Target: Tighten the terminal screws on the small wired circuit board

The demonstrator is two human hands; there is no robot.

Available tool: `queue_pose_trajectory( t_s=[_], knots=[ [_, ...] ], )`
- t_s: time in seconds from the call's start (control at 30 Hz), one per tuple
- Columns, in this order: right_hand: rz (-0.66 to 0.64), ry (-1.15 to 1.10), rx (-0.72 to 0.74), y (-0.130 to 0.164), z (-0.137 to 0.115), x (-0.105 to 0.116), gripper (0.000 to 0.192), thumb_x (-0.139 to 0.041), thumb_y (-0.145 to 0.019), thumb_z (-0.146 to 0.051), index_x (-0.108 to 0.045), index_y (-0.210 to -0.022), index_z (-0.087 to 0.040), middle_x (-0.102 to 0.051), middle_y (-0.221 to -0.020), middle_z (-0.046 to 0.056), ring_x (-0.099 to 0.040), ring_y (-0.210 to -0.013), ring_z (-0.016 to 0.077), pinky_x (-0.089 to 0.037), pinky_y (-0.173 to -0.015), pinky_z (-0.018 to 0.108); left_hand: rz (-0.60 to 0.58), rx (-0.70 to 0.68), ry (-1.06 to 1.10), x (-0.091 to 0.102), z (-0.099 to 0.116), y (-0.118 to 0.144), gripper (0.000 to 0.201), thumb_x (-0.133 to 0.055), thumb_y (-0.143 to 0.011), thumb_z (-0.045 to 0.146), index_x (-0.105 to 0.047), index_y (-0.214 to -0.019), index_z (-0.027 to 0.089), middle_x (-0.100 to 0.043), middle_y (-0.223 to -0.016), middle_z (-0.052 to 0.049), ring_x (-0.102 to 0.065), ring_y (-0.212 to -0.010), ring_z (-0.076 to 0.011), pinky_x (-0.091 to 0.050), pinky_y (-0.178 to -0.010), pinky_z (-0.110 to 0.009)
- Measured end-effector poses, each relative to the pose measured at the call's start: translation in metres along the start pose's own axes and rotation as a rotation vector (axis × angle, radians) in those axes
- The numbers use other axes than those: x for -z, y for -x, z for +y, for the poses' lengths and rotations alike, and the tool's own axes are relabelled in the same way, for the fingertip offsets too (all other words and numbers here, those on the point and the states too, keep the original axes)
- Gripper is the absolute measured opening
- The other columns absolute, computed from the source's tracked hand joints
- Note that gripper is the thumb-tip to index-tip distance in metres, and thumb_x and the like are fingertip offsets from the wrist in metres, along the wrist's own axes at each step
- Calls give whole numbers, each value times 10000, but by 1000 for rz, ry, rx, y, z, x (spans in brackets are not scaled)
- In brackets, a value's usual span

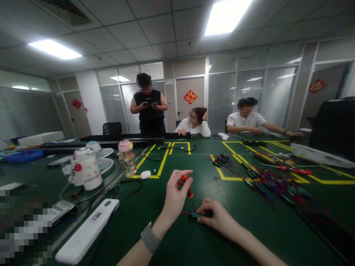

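1. Office room with glass partitions and ceiling lights; a green table (155, 221) marked with yellow tape fills the view.
2. Left hand (175, 195): fingers closed around the orange handle of a small screwdriver (188, 187), held upright with the tip pointing down toward the work.
3. Right hand (215, 216): fingers pinched shut on a small circuit board (196, 214), pressing it flat against the table just below the screwdriver tip.
4. Handling judgement: the board looks light, stiff and fragile, with thin red leads attached; hold it by the edges, not by the wires. The screwdriver is slender and light; grip it at the handle.
5. To the right, well apart: a pile of wired boards (274, 183) with red and blue leads, and a red-handled tool (295, 170).
6. To the left: a white remote-shaped unit (87, 231), black cables, a white jar (87, 168), a pink-capped bottle (127, 158), and a white oval part (145, 174).
7. Far side: three people, one standing and two seated; their hands are well clear of the work.
8. Obstructions: none lie between the hands; the nearest loose cable lies to the left.
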State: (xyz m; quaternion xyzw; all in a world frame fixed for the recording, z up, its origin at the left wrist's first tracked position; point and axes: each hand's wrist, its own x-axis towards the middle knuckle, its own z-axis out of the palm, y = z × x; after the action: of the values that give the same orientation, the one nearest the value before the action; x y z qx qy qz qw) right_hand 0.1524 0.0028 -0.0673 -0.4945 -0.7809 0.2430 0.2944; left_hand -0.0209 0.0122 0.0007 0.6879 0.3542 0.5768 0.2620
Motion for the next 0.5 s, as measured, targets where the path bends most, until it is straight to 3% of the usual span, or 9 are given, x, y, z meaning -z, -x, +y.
queue_pose_trajectory(
  t_s=[0.07, 0.17, 0.23, 0.37, 0.5],
  knots=[
    [-1, 4, -6, 0, 0, 0, 137, -675, -700, -115, -760, -784, -181, -652, -803, 42, -583, -776, 179, -430, -705, 258, 33, -65, -131, 2, 1, 0, 209, -577, -879, 306, -696, -1013, 199, -572, -934, -54, -602, -830, -174, -519, -768, -310],
    [-2, 5, -9, 0, 1, 0, 126, -684, -702, -125, -759, -784, -183, -655, -808, 40, -584, -782, 180, -433, -715, 261, -97, -131, -118, 7, 4, -2, 301, -448, -944, 256, -645, -1169, 229, -557, -1160, -84, -612, -967, -178, -502, -890, -340],
    [-2, 0, -10, 1, 1, 1, 115, -690, -705, -133, -758, -782, -183, -658, -811, 40, -585, -786, 181, -435, -719, 263, -156, -78, -30, 10, 4, -3, 332, -439, -948, 262, -592, -1240, 221, -597, -1088, -76, -640, -871, -160, -546, -755, -287],
    [-9, 8, -10, 1, 0, 2, 129, -678, -707, -115, -758, -783, -182, -653, -799, 37, -586, -777, 179, -434, -705, 260, -4, -51, -142, 9, 1, -3, 233, -628, -846, 337, -691, -1015, 189, -568, -879, -39, -596, -725, -146, -502, -535, -204],
    [-4, 3, 5, 1, 1, 1, 129, -679, -711, -122, -759, -793, -183, -650, -797, 34, -584, -767, 174, -433, -697, 256, -106, -70, -42, 6, 0, -2, 307, -504, -926, 291, -619, -1202, 224, -582, -1046, -66, -625, -897, -162, -557, -741, -266]
  ],
)
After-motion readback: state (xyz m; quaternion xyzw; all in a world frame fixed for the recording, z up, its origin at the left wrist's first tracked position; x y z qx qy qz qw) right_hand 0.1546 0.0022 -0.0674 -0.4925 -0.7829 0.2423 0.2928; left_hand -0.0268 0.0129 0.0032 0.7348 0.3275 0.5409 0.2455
